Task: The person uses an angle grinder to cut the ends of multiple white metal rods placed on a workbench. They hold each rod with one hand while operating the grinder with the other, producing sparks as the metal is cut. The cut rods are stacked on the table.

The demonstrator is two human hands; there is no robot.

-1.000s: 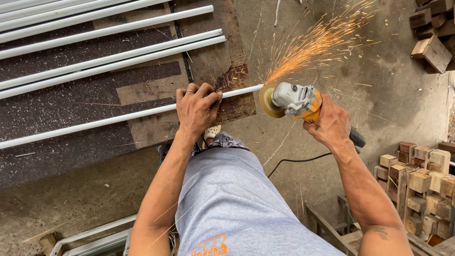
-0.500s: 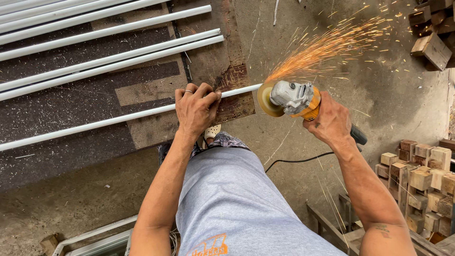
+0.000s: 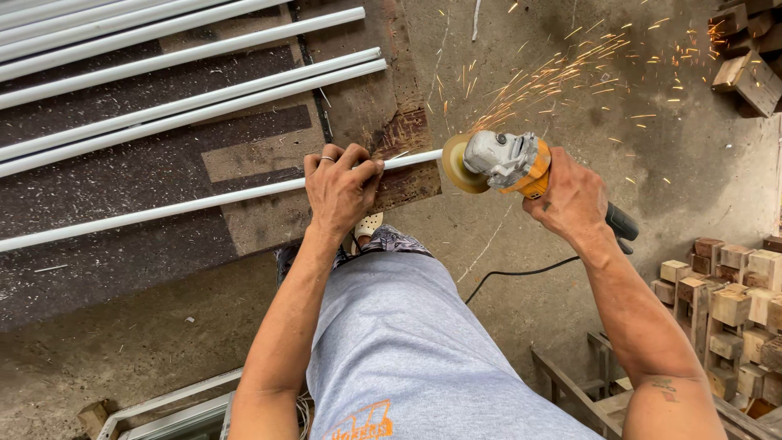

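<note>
Bare concrete floor (image 3: 570, 236) lies open between the board's (image 3: 244, 163) right edge and the stacked wood blocks (image 3: 733, 301) at lower right, crossed only by a black cable (image 3: 521, 273). Sparks (image 3: 554, 81) fan up and right from the grinder's (image 3: 501, 161) disc, filling the air above that gap as far as more blocks (image 3: 749, 65) in the top corner. On the board, white bars (image 3: 187, 81) lie in rows with narrow dark strips between them; a wider strip is free between the nearest bar (image 3: 163, 210) and the pair above it. A metal frame (image 3: 163, 407) sits at lower left, a wooden rack (image 3: 586, 391) at lower right.
</note>
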